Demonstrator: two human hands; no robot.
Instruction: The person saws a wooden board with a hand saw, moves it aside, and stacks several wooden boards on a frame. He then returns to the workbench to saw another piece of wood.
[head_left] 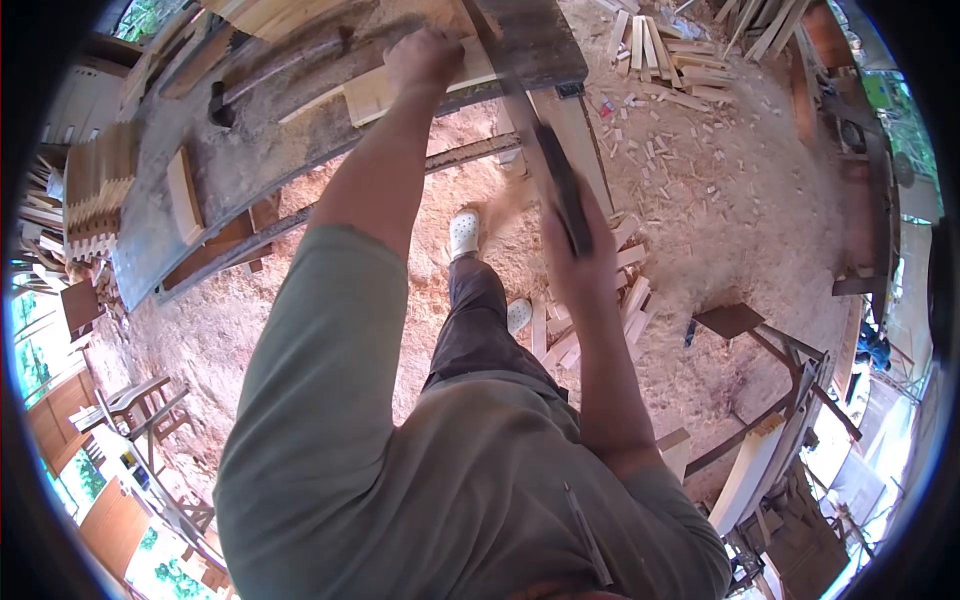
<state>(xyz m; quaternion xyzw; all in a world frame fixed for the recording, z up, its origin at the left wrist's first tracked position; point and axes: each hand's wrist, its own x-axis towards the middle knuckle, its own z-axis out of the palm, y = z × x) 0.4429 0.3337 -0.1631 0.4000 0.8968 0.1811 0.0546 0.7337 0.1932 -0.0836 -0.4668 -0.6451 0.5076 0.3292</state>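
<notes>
My right hand (582, 255) is closed round the dark handle of a handsaw (540, 150), slightly blurred. Its long blade slants up and away across the bench edge, beside a pale wooden board (372, 97). My left hand (424, 62) is closed and bears down on that board, which lies on the workbench (330, 125) and reaches to the saw blade. The left fingertips are partly hidden. A hammer (222, 104) lies on the bench to the left of that hand.
A short wooden block (184, 195) and stacked notched slats (98, 190) sit at the left. Offcuts (665, 60) and chips cover the sawdust floor at the right. More offcuts (625, 290) lie near my feet. A wooden frame (790, 370) stands at the lower right.
</notes>
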